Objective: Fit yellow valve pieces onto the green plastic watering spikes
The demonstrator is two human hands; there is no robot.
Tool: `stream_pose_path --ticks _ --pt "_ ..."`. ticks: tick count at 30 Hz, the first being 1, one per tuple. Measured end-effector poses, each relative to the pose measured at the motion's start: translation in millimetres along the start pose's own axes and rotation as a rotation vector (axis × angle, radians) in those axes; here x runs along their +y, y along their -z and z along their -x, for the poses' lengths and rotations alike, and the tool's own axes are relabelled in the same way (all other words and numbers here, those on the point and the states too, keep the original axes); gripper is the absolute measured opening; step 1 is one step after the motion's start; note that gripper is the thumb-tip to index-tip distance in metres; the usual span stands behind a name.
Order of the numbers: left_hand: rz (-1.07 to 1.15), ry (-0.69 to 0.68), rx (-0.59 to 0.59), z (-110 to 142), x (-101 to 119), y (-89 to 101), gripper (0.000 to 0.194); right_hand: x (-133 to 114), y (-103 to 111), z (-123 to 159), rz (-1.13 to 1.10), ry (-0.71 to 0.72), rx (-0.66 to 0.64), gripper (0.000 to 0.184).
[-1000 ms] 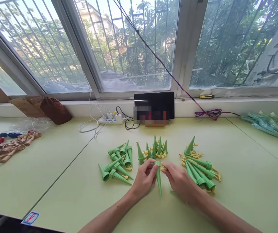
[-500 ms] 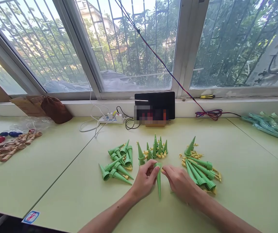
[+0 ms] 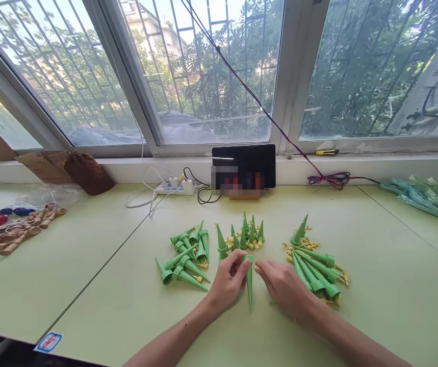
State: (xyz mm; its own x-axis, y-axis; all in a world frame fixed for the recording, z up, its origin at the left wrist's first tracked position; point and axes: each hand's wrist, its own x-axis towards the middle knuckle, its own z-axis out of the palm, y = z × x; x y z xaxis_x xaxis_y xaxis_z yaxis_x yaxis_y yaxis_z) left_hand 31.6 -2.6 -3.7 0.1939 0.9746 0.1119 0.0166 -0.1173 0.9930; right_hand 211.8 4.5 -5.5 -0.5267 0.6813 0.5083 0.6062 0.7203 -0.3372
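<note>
In my left hand (image 3: 228, 278), fingers and thumb grip the wide ribbed end of a green watering spike (image 3: 250, 285), whose point hangs downward. My right hand (image 3: 282, 280) is pinched close beside that ribbed end, on a small yellow plastic piece that its fingertips almost wholly cover. Just beyond the hands, several green spikes (image 3: 243, 232) stand point up among small yellow pieces (image 3: 257, 245). More green spikes lie in a pile on the left (image 3: 182, 255), and another pile of spikes (image 3: 316, 270) with yellow pieces spreads beside my right hand.
At the back of the pale table (image 3: 107, 306), a dark-screened tablet (image 3: 245, 163) leans by a power strip (image 3: 175, 188) with cables. Wooden toys (image 3: 23, 229) and a brown pouch (image 3: 88, 173) are at left. Plastic-wrapped items (image 3: 425, 199) lie far right; a yellow cutter (image 3: 326, 152) is on the sill.
The held spike has risen very slightly and its point has shifted a little left. Both hands stay in nearly the same place, and the piles are unchanged.
</note>
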Motion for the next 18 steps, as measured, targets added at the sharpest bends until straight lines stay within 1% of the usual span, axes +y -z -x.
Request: stream_pose_path --ticks 3,8,13,18 --pt "0.084 0.043 0.017 -2.2 3.9 -1.8 0.04 -1.5 2.1 -1.4 -0.027 -0.001 0.049 0.037" --pt "0.135 0.084 0.063 -3.9 10.4 -1.5 0.04 -2.1 2.5 -1.4 -0.078 0.028 0.108 0.023" --pt "0.176 0.117 0.074 -2.7 11.4 -0.6 0.038 -0.4 2.3 -1.6 -0.093 0.066 0.139 0.02" --pt "0.152 0.121 0.062 -2.3 9.7 -0.5 0.039 -0.1 2.6 -1.7 -0.06 0.1 0.151 0.02"
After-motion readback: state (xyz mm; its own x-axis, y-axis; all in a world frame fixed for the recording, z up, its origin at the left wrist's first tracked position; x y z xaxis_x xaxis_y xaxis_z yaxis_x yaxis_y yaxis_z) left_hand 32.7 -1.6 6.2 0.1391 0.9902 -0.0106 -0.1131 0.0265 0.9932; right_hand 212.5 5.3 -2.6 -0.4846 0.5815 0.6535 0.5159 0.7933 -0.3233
